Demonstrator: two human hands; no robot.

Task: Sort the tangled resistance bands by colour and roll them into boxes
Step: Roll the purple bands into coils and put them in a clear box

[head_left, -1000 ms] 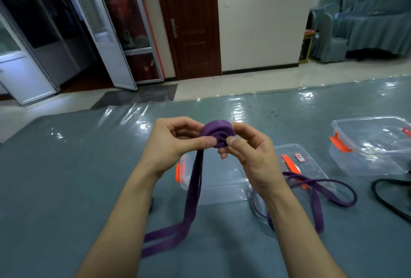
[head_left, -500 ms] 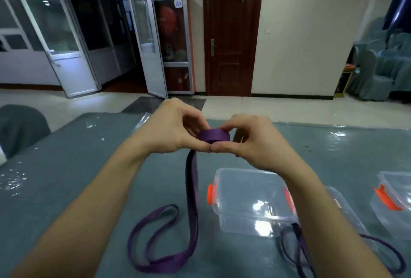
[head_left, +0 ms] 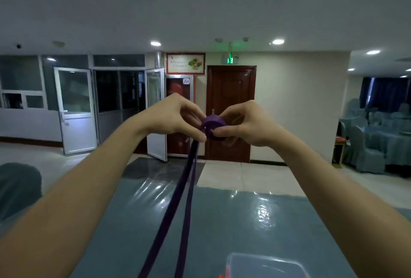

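Left hand [head_left: 175, 117] and right hand [head_left: 246, 122] pinch purple band [head_left: 214, 122] above glossy table [head_left: 222, 222]; door [head_left: 230, 91] apparently shut.

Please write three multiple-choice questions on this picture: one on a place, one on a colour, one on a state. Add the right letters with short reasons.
1. Where is the roll? A) on the floor B) in the air, between the left hand and the right hand C) on a chair
2. Which colour is the band? A) purple B) black C) orange
3. How far is the band rolled? A) fully B) partly C) not at all

B: both hands pinch it in the air.
A: the roll and the strands are purple.
B: two strands hang from the roll.
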